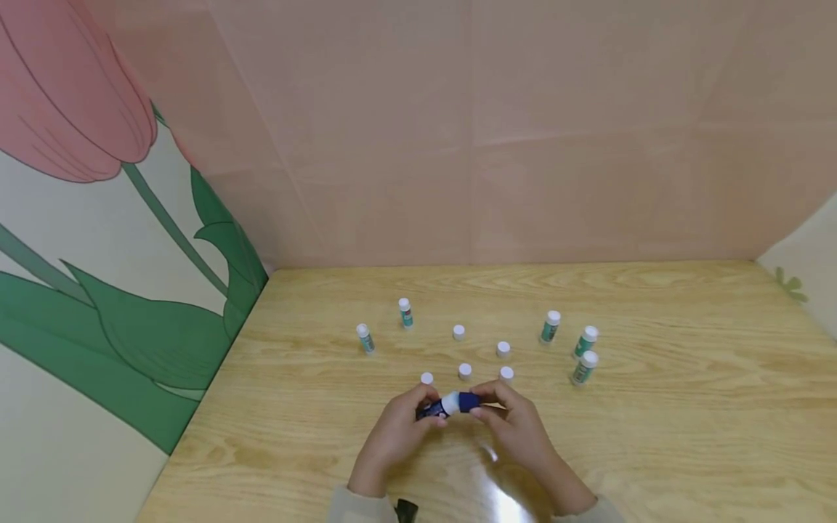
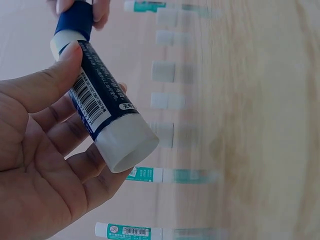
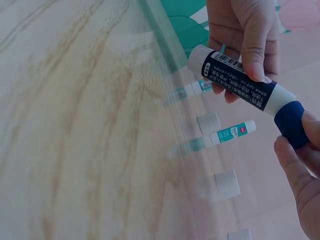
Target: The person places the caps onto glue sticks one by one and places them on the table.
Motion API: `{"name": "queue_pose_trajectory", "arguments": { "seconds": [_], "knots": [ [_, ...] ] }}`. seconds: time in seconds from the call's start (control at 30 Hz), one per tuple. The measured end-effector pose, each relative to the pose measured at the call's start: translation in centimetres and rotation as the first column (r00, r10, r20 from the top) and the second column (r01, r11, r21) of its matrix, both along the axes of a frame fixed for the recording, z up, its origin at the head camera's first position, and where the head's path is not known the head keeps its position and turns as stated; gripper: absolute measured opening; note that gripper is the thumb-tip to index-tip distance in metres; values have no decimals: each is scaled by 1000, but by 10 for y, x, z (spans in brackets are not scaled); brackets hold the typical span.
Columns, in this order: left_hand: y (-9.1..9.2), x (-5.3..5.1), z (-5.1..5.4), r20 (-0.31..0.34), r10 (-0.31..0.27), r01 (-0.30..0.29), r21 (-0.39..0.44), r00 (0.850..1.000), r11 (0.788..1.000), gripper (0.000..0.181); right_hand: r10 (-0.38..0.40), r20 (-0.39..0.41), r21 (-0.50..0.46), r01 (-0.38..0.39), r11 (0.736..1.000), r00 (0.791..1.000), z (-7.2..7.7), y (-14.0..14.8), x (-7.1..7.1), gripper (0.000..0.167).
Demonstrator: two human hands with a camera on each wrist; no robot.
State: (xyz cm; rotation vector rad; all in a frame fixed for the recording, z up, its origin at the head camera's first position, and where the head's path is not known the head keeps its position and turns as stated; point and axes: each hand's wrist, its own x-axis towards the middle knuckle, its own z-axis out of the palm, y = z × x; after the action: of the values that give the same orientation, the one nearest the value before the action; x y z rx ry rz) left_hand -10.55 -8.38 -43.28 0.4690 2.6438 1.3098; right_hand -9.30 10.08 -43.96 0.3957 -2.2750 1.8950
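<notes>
Left hand (image 1: 397,430) on my feed is gripping the navy tube (image 2: 102,90), thumb on one side of the body, fingers round the other. Right hand (image 1: 519,430) has the blue cap (image 3: 291,125) pinched between thumb and fingers. Tube's held up off the table between the two hands, roughly crosswise, cap end to the right. White collar (image 3: 279,102) shows between label and cap; cap touches the collar, but I can't tell from here how far it's seated. Barcode and print on the label, white base (image 2: 127,142) at the far end from the cap.

Just past the hands: five short white cylinders (image 1: 465,371) standing apart, three in a nearer row, two further back. Nearest ones sit right beyond the fingertips.

Further out: green-labelled tubes (image 1: 585,368) upright with white tops, two on the left, three on the right, the right-hand lot closer together.

All on a wood-grain table (image 1: 261,436). Behind it I've got a pinkish backdrop (image 1: 471,181), tulip-print panel (image 1: 131,290) on the left.
</notes>
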Motion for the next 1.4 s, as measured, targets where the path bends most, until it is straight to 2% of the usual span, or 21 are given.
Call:
{"name": "queue_pose_trajectory", "arguments": {
  "seconds": [0.23, 0.57, 1.17, 1.4],
  "knots": [
    [1, 0, -1, -10, -22, 22, -13, 1000, 1000, 19, 14, 23, 22, -14, 1000, 1000, -4, 1, 0, 25],
    [2, 1, -4, -17, -34, 34, -26, 999, 999, 18, -3, 125, -1, 3, 1000, 992, -4, 1, 2, 25],
    [2, 2, -1, -73, -64, 60, -66, 995, 996, 19, -14, 169, 2, 14, 1000, 986, 1, 1, 3, 25],
    [3, 3, 0, -95, -71, 62, -96, 993, 994, 19, -17, 134, 26, 14, 1000, 991, 1, 2, 3, 25]
  ]
}}
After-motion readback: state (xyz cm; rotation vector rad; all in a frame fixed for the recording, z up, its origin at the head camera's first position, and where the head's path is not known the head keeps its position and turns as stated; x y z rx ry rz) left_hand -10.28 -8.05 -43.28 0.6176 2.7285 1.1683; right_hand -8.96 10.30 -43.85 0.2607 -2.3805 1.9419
